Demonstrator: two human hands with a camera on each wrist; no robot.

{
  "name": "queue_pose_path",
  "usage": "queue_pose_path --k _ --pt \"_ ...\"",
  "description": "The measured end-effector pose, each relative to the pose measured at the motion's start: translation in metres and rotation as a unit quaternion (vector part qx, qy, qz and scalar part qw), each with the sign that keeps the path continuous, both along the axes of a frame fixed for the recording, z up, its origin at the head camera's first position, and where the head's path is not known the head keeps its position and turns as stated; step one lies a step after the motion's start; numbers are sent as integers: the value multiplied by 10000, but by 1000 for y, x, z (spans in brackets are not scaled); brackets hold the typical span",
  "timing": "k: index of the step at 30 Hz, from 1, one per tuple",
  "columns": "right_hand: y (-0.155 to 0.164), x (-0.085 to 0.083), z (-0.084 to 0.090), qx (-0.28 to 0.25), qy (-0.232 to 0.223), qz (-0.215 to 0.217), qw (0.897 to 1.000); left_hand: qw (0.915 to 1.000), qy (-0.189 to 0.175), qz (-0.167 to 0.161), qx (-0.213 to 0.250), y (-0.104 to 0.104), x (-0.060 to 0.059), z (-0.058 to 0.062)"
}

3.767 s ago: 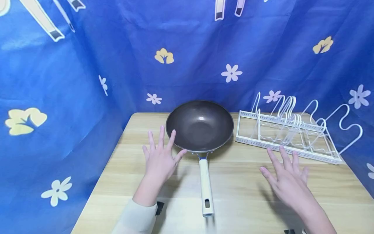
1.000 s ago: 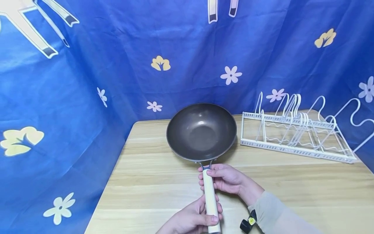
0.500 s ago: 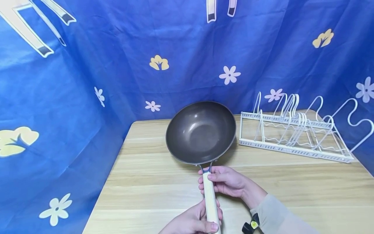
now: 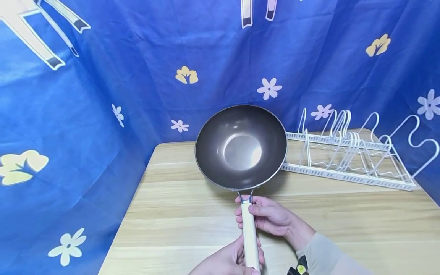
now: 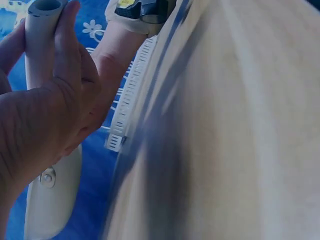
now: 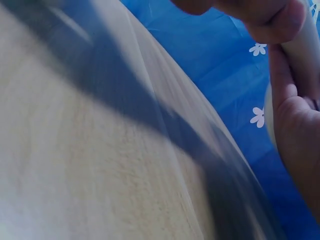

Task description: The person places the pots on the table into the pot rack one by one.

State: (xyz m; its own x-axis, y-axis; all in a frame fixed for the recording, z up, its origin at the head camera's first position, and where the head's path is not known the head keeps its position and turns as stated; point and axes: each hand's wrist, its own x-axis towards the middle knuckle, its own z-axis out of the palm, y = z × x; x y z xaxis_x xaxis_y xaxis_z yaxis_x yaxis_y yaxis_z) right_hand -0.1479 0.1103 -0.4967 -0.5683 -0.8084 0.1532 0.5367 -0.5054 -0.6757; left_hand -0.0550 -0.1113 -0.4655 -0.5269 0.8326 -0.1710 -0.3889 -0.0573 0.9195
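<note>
From the head view, both hands clasped the cream handle (image 4: 249,236) of the dark wok (image 4: 241,147), which was tipped up above the tabletop (image 4: 172,214): the right hand (image 4: 266,214) wrapped near the bowl, the left hand (image 4: 228,261) lower down. A white wire rack (image 4: 347,152) stood to the right. At the left wrist, fingers (image 5: 67,55) curled round the handle (image 5: 42,40). The right wrist view was blurred; a thumb (image 6: 272,20) seemed pressed on the handle (image 6: 305,47).
</note>
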Motion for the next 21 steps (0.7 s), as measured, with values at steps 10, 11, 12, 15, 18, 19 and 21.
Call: queue_pose_path --k 10,11,12,15,18,19,21 --pt "5 5 0 -678 29 240 9974 9998 96 -133 -92 11 2 10" --pt "6 6 0 -719 39 231 9971 9998 121 -137 -124 12 2 10" --pt "6 7 0 -747 39 210 9970 9996 111 -174 -183 13 1 11" --pt "7 9 0 -796 19 159 9967 9995 12 -231 -198 14 1 11" --pt "8 12 1 -841 30 198 9963 9992 -75 -393 -73 16 0 10" --pt "9 12 2 -868 47 227 9960 9991 -86 -407 74 17 0 9" --pt "10 13 3 -954 106 312 9949 9983 -55 -449 381 20 0 6"
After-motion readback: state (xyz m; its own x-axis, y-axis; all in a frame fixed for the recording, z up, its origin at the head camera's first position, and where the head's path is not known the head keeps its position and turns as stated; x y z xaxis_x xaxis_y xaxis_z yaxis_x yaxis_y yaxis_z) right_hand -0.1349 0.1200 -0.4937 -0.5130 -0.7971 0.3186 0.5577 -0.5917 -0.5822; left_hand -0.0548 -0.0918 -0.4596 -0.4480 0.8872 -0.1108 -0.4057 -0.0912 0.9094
